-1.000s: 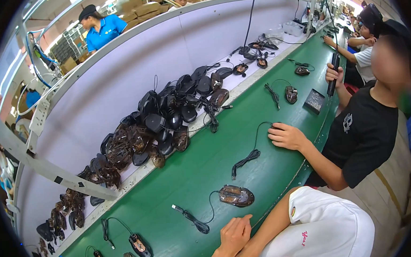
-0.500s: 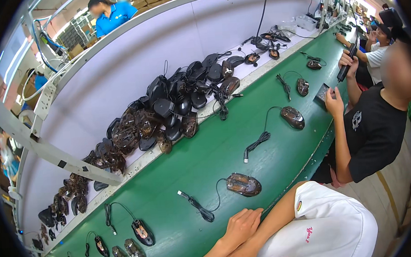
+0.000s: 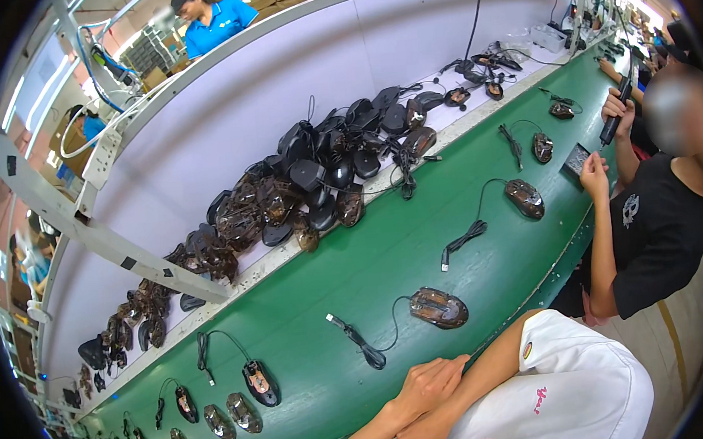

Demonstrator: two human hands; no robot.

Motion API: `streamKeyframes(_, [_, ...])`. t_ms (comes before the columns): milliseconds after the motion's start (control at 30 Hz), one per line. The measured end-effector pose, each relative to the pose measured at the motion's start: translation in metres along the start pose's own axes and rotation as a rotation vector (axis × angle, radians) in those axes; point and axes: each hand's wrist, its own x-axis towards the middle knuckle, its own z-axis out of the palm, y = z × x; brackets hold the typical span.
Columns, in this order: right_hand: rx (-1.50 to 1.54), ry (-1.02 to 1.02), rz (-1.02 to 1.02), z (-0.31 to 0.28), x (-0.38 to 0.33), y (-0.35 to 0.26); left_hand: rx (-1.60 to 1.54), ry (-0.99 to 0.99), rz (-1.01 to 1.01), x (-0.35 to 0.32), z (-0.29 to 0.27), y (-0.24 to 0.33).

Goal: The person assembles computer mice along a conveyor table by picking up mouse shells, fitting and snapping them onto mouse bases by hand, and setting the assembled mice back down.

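Note:
My forearms are crossed at the near edge of the green belt. My left hand (image 3: 432, 385) lies over my right forearm (image 3: 493, 365), fingers bent and pressed together, with no object showing in it. Tucked by my left forearm is my right hand (image 3: 420, 438), whose fingers are mostly hidden. Just beyond them on the belt sits a computer mouse (image 3: 439, 307) with a dark translucent shell. Its black cable (image 3: 369, 353) is bundled to its left, with a pale USB plug. Neither hand touches the mouse.
Along the green belt (image 3: 293, 320) lie more mice, some with opened tops (image 3: 261, 383), and loose shells (image 3: 243, 412). A heap of black and brown mouse parts (image 3: 308, 174) fills the ledge behind. At right a co-worker holds a black power screwdriver (image 3: 616, 112) near a small dark tray (image 3: 577, 160).
The view has swung slightly left, so the belt, heap and mice appear farther right. My arms remain crossed. The mouse by my hands stays in place relative to the ledge.

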Motion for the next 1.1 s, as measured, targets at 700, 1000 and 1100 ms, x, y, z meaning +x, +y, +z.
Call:
streamKeyframes(700, [0.054,-0.396,-0.191,0.050,0.078,-0.072,-0.080,-0.043,0.019,-0.005,0.003,-0.006])
streamKeyframes(1000, [0.037,-0.252,-0.215,0.049,0.069,-0.066,-0.057,-0.052,-0.010,-0.002,0.000,-0.001])
streamKeyframes(1100, [0.035,-0.205,-0.222,0.052,0.067,-0.065,-0.059,-0.043,-0.005,-0.001,0.000,-0.001])
